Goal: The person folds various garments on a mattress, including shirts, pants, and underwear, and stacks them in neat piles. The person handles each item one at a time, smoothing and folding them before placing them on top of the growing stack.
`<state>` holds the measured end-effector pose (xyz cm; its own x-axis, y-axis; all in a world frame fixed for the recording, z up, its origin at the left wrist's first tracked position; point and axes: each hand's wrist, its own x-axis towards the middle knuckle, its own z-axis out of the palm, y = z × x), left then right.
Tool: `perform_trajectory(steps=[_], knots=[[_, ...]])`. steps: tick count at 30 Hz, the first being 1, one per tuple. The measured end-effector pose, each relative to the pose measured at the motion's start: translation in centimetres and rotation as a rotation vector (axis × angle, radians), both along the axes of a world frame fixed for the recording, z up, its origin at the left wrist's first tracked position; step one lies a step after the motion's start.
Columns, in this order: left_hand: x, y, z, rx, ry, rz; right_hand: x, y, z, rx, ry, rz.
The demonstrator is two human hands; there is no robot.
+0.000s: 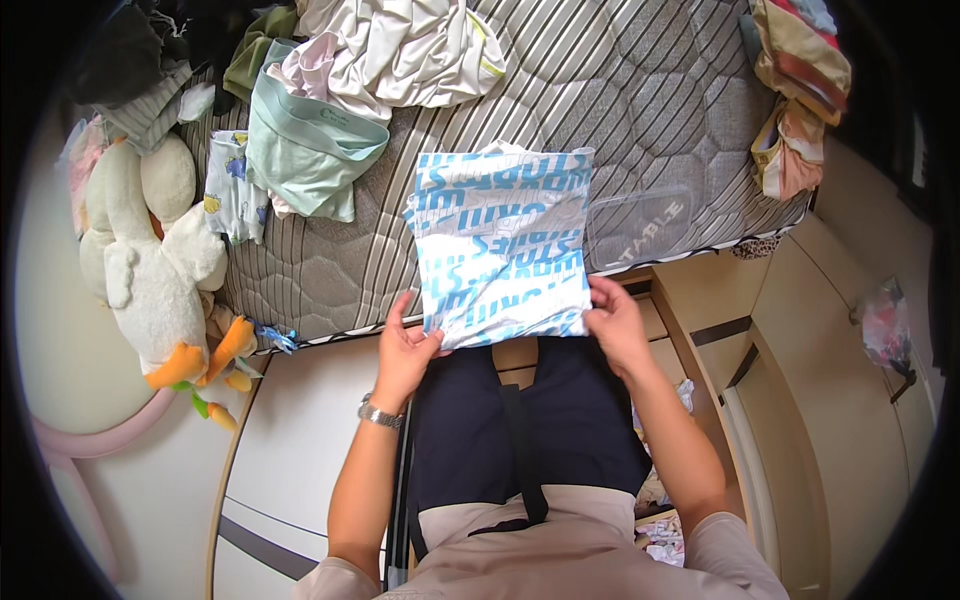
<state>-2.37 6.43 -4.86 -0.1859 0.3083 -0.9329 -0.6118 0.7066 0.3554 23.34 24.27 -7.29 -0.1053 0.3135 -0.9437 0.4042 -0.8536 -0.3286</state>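
A folded white garment [506,247] with blue printed lettering lies in front of me, its lower part reaching over the mattress's near edge. My left hand [405,356], with a metal-band watch at the wrist, holds the garment's lower left corner, thumb on top and index finger apart. At the lower right corner, my right hand [619,319] pinches the cloth between thumb and fingers. Beside the garment's right edge is a clear plastic pouch [641,225] bearing writing, flat on the striped quilted mattress [675,97].
Mint-green underwear [315,150], a dinosaur-print cloth [236,187] and crumpled white clothing [420,52] lie at the left and back. A plush bird [150,300] sits at the mattress's left edge. Folded clothes [802,60] are at the far right. Below, an open drawer [679,360] contains clothes.
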Motion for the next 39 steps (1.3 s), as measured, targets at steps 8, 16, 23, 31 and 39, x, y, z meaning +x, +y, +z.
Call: perform_trajectory(steps=[8,16,23,31,39], knots=[[-7.3,11.0,2.9,0.561,0.376,0.319,-7.2,13.0,2.4,0.505,0.121,-0.319],[0.1,15.8,-0.9,0.596,1.270,-1.159,-7.1,4.5,-4.6,0.795,-0.249,0.367],[-1.6,12.2,-7.0,0.235,0.992,-0.303,-9.4,5.8,-3.4,0.952,-0.277,0.412],[-2.1,3.4,-9.3,0.234,0.767,-0.271,-8.9,8.1,-4.0,1.124,-0.111,0.522],[-1.0,5.5,-9.1,0.017,0.556,0.181,-9.8,7.8,-4.0,0.769,-0.145,0.523]])
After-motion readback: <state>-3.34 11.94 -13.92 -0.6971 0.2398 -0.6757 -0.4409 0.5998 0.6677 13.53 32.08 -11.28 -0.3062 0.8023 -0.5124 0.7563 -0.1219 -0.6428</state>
